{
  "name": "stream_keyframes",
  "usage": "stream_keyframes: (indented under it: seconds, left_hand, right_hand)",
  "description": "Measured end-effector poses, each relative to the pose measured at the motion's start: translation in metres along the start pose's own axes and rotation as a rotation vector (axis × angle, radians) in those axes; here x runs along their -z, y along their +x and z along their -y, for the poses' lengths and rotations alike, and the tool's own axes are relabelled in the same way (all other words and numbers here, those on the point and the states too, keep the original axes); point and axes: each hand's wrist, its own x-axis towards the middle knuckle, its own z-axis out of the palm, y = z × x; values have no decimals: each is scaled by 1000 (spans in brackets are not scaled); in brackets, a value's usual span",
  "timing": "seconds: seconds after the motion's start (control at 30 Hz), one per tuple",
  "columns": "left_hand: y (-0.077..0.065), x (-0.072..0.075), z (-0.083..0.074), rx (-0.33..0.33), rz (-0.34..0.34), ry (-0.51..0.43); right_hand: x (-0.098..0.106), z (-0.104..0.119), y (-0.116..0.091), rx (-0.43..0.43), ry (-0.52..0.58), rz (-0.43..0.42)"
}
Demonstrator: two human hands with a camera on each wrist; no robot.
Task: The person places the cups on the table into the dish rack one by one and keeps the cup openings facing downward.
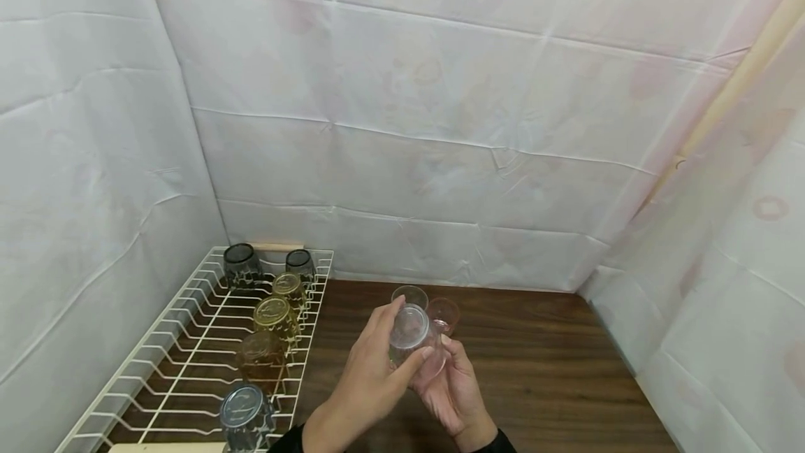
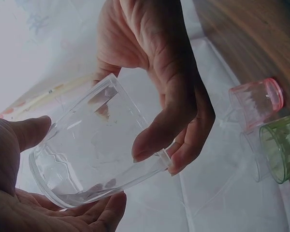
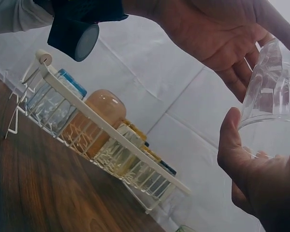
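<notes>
Both hands hold a clear drinking glass [image 1: 410, 331], upside down and tilted, over the dark wooden table. My left hand [image 1: 367, 362] grips it around the base end, thumb on the near side. Fingers and thumb of my right hand [image 1: 454, 393] pinch its rim, as the left wrist view shows of the glass [image 2: 96, 145]. Just beyond the hands stand a pink glass [image 1: 444, 314] and a clear-looking glass [image 1: 411, 293]. A green glass [image 2: 282, 147] shows beside the pink one in the left wrist view; the hands partly hide this group in the head view.
A white wire rack [image 1: 201, 351] stands left of the hands. Along its right side sit upside-down glasses: a blue one [image 1: 244, 411], an amber one [image 1: 260, 355], two yellow ones [image 1: 275, 314] and a dark one [image 1: 300, 264]. Another dark glass [image 1: 241, 268] is back left. White sheeting [image 1: 402, 180] surrounds the table.
</notes>
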Motion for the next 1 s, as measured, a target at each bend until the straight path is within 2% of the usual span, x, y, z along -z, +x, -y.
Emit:
stream_keyframes:
  seconds: [0.23,0.37,0.5,0.6,0.8,0.9,1.0]
  left_hand:
    - [0,3,-2,1,2,-7]
    - [0,5,-3,-5,-14,-17]
    - [-1,10,-2,-13,-52,-34]
    - [0,17,1,-12,-84,-28]
    - [3,46,11,13,-139,58]
    - [4,67,21,38,-157,106]
    - [4,91,32,70,-179,154]
  right_hand:
    - [1,-4,2,9,20,46]
    - [1,-4,2,9,-1,43]
    - [0,-1,0,2,-104,-4]
    - [0,3,0,7,-215,-76]
    - [8,16,-1,101,-448,-214]
    - [17,25,0,165,-531,-265]
    - [26,34,1,220,-636,-361]
